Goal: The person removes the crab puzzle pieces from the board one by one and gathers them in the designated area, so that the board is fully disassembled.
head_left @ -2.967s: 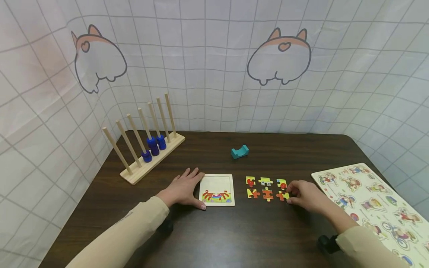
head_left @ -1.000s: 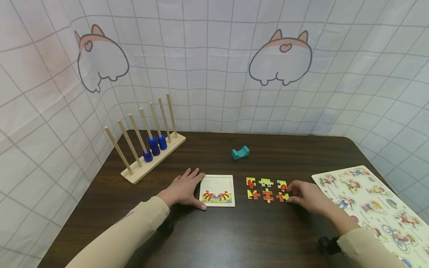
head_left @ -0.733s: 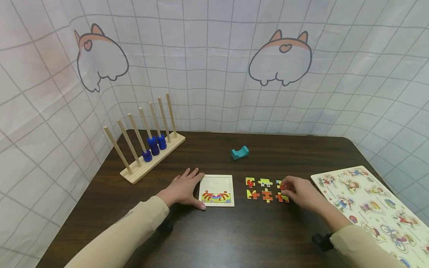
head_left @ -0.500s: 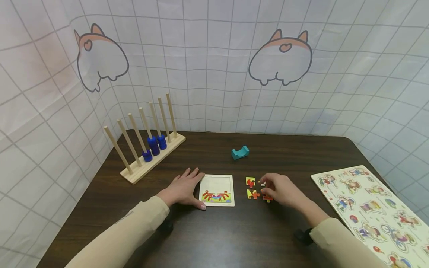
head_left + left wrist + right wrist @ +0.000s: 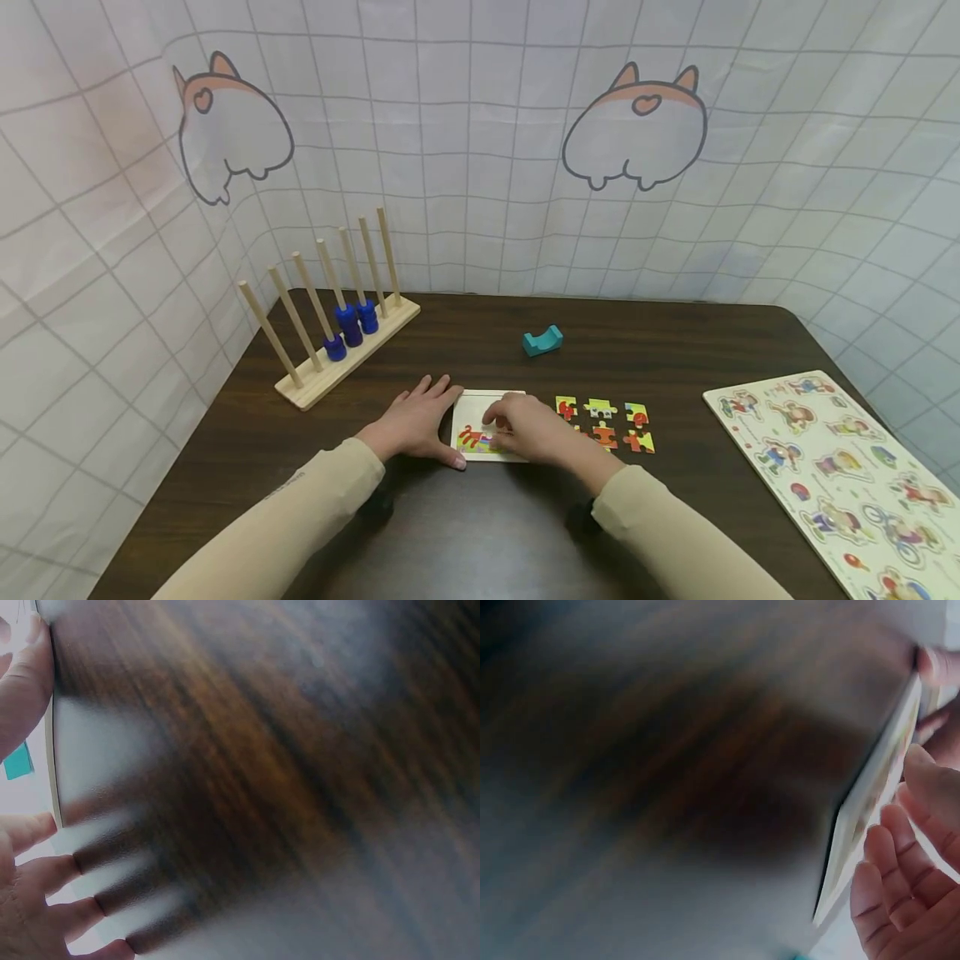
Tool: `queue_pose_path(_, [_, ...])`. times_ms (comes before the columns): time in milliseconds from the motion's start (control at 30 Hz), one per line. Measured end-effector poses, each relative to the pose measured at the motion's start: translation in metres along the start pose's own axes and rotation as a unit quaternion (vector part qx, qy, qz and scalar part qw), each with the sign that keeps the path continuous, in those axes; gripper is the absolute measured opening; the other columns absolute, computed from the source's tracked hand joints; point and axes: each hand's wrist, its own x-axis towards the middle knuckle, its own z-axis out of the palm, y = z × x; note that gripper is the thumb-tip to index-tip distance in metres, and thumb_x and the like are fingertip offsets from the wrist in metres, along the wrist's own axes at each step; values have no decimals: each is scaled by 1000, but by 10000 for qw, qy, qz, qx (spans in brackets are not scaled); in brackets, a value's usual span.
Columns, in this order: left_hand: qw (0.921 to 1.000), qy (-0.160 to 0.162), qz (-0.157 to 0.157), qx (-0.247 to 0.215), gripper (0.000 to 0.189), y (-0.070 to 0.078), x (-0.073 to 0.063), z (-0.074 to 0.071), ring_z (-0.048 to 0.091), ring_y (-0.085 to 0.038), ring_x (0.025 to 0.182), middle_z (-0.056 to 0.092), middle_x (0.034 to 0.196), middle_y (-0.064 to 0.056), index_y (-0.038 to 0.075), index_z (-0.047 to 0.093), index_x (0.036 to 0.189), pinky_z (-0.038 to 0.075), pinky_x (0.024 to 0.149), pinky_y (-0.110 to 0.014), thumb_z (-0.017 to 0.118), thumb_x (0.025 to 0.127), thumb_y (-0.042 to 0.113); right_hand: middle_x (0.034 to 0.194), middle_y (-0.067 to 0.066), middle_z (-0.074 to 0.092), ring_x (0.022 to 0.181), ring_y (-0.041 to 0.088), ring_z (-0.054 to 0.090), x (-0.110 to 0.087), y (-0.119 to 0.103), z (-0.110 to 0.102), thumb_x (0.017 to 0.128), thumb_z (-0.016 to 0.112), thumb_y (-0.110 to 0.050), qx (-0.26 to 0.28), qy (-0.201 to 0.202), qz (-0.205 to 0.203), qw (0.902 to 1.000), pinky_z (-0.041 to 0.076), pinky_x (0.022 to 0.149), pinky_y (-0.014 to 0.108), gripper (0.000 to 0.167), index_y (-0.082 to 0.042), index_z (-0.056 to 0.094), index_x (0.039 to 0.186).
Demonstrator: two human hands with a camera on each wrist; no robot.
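A small square wooden puzzle tray lies on the dark table; red, yellow and green pieces fill its near strip. My left hand rests spread at the tray's left edge, thumb by the near corner. Over the right half of the tray is my right hand, thumb and index apart above the picture. In the right wrist view its loosely bent fingers stand beside the tray edge, with no piece showing between them. To the right several loose jigsaw pieces lie in two rows, one partly hidden by the right hand.
A wooden peg stand with blue beads stands at the back left. Behind the tray lies a teal curved block. A large picture board takes up the right side. A white gridded curtain hangs behind the table.
My right hand has travelled left, from the right end of the loose pieces, across them, to above the tray. Those pieces lie where they were. The left hand keeps its place.
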Motion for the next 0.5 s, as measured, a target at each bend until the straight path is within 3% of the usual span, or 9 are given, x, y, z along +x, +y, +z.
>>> queue_pose_path(233, [10000, 29, 43, -8, 112, 0, 0, 1, 18, -48, 156, 23, 169, -20, 11, 34, 160, 24, 120, -69, 87, 73, 57, 101, 10, 70, 90, 21, 62, 8, -12, 9, 90, 79, -13, -176, -120, -176, 9996, 55, 84, 40, 28, -3, 73, 116])
queue_pose_path(500, [10000, 7, 36, 4, 112, -1, -2, 0, 17, -48, 156, 23, 169, -20, 10, 34, 160, 23, 120, -69, 87, 73, 57, 99, 8, 68, 87, 18, 60, 15, -15, 13, 90, 79, -14, -47, -218, -148, 9996, 54, 83, 37, 27, -3, 73, 114])
